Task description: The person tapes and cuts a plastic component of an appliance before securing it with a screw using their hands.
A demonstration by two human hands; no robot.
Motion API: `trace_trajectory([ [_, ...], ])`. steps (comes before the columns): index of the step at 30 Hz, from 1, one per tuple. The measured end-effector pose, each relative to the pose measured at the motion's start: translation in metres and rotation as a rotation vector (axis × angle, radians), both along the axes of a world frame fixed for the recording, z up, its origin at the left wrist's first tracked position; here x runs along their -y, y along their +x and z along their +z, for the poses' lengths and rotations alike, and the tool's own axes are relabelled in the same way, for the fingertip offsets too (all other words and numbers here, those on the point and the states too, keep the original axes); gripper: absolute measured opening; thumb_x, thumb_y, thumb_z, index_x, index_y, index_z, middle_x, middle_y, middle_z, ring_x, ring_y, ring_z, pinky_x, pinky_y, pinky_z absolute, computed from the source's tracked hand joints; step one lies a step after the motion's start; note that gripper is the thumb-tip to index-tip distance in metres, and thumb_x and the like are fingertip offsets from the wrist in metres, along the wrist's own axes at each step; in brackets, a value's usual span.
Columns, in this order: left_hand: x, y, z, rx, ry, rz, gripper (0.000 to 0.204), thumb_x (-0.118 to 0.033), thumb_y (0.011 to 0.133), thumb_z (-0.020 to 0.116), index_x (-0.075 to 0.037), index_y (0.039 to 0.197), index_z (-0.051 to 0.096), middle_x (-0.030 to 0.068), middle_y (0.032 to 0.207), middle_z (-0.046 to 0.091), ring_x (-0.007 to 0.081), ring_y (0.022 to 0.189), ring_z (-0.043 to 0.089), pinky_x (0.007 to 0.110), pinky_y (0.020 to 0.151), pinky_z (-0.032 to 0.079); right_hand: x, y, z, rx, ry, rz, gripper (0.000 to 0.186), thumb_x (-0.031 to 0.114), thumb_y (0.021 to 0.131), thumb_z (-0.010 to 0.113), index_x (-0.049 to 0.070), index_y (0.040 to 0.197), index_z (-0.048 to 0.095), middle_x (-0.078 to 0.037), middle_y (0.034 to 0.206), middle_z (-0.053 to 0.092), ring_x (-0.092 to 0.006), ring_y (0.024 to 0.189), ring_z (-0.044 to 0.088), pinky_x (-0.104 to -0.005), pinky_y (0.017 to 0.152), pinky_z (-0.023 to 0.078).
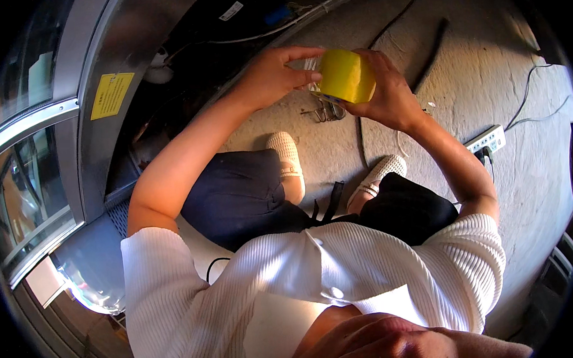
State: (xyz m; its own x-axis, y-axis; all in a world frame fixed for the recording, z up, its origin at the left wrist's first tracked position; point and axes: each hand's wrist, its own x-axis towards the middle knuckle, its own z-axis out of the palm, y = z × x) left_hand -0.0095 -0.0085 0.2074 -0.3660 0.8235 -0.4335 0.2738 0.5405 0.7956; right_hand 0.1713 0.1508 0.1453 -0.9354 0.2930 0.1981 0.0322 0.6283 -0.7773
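Observation:
A wide roll of glossy yellow tape (pixel 345 76) is held up in front of me, over the floor. My right hand (pixel 390 91) wraps around its right side, thumb below and fingers over the back. From the left, my left hand (pixel 280 73) grips the edge of the roll between its thumb and fingers. Something clear and shiny, seemingly a piece of film, shows between those fingertips; how it joins the roll cannot be made out. Beneath the roll, some thin bent metal pieces (pixel 327 110) lie on the floor.
A metal cabinet with a yellow label (pixel 111 96) stands close on the left, its dark lower opening holding wires. A white power strip (pixel 487 141) with a plug lies on the concrete floor (pixel 480 74) at right. Dark cables (pixel 431 57) run beyond my hands. My shoes (pixel 285 155) are below.

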Motion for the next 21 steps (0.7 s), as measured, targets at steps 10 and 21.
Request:
trace_trajectory([
  [10, -0.002, 0.022, 0.011, -0.198, -0.022, -0.006, 0.048, -0.014, 0.083, 0.072, -0.01, 0.129, 0.059, 0.0089, 0.096, 0.072, 0.0126, 0.078, 0.068, 0.026, 0.072, 0.054, 0.01, -0.003, -0.017, 0.081, -0.001, 0.056, 0.1, 0.022, 0.06, 0.086, 0.009, 0.142, 0.03, -0.023, 0.126, 0.051, -0.0415, 0.113, 0.053, -0.0459, 0.096, 0.046],
  [21, -0.002, 0.034, 0.024, -0.226, -0.012, -0.027, 0.048, -0.015, 0.083, 0.073, -0.012, 0.129, 0.059, 0.0117, 0.1, 0.071, 0.0155, 0.08, 0.07, 0.026, 0.074, 0.054, 0.021, -0.013, 0.002, -0.021, 0.182, -0.036, 0.097, 0.037, 0.061, 0.083, 0.003, 0.139, 0.036, -0.02, 0.118, 0.054, -0.0362, 0.108, 0.057, -0.0432, 0.091, 0.048],
])
